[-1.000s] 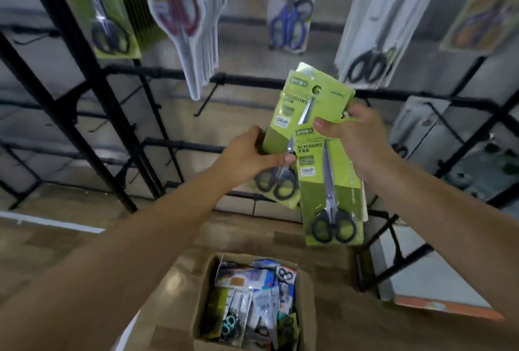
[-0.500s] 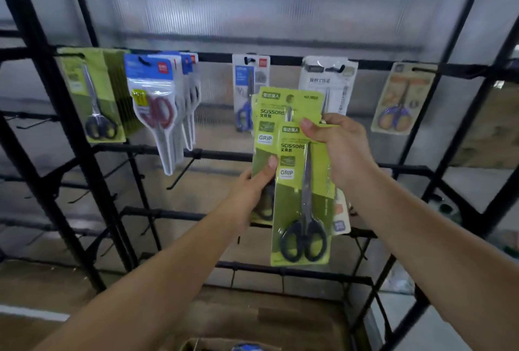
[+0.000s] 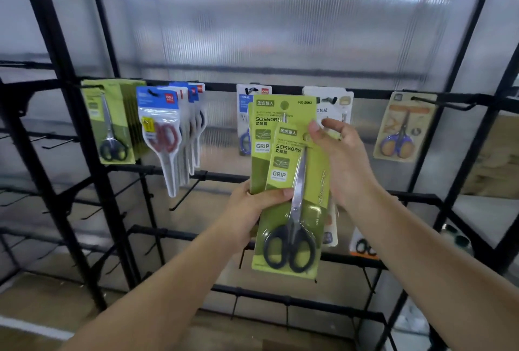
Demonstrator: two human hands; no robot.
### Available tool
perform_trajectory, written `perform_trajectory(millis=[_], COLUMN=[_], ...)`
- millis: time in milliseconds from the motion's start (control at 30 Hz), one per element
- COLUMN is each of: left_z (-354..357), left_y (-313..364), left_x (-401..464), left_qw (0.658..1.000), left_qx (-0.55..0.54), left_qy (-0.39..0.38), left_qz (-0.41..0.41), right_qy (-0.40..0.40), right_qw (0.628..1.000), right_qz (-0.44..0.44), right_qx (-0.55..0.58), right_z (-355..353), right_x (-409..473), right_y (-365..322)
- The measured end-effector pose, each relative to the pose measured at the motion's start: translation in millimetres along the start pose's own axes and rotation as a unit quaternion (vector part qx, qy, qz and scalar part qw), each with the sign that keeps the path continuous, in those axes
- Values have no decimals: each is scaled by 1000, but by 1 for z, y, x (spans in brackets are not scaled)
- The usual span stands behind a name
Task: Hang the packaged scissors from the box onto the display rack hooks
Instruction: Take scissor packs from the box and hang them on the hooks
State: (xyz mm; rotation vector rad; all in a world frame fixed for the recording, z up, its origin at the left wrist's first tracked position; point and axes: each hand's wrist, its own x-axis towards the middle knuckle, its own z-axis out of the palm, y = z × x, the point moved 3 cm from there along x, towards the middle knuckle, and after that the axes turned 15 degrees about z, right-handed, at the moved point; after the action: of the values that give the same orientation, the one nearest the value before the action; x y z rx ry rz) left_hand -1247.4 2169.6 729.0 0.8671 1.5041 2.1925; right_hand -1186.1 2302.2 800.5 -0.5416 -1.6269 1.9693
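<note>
**Two green packs held up in front of the rack, none hooked yet**

Nearest the camera, both forearms reach in from 6 o'clock. The left hand (image 3: 252, 204) grips the green scissor packs from the 9 o'clock side at mid-height, thumb laid across the front card. The right hand (image 3: 341, 154) pinches the top corner of the front pack (image 3: 292, 210) at about 1 o'clock, the other fingers loosely spread. A second green pack (image 3: 266, 131) stands just behind it, offset upward; whether more lie behind is not clear. The box is out of view.

Beyond the hands, at 12 o'clock, runs the rack's middle rail (image 3: 370, 92), with hanging stock: a green bunch (image 3: 112, 126) at 10 o'clock, blue-topped packs with red scissors (image 3: 160, 131) beside it, one blue-and-white pack (image 3: 247, 114) and one white pack (image 3: 334, 103) partly hidden by the held cards, and an orange-backed pack (image 3: 404, 129) at 2 o'clock. Bare hooks (image 3: 56, 143) jut out at 9 o'clock.

Risks, as I judge them: the two cards overlap, so their hang holes do not line up and a hook could catch only one. The light corner pinch may let the front pack slide. The held cards also hide the hooks behind them, so a hook could miss the hole.

Count: two hands, two held packs, five hanging groups.
</note>
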Motion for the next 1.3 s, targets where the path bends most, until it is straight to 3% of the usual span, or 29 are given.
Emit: perform_trajectory(millis=[167,267,467,667,833,1000,1300], left_z=[-11,-17,-40,-83,-157,-259,-395], left_y=[-8,-12,-16,-11,15,48,103], left_x=[-2,-5,-16,-38,-55,-59,-35], left_qw=[995,994,986,981,968,957,963], left_qx=[-57,-74,-67,-101,-30,-4,25], left_qy=[78,78,147,162,246,279,257], left_qz=[4,2,-29,-39,33,76,76], right_qy=[-104,-140,-144,-143,-208,-186,-151], right_qw=[986,977,985,988,971,971,965], right_qz=[-14,-24,14,53,57,7,-137], right_qx=[-131,-161,-88,-33,-104,-148,-165], right_z=[-4,0,18,53,108,187,355], right_x=[-24,-21,-12,-11,-10,5,19], right_y=[52,66,83,94,107,118,90])
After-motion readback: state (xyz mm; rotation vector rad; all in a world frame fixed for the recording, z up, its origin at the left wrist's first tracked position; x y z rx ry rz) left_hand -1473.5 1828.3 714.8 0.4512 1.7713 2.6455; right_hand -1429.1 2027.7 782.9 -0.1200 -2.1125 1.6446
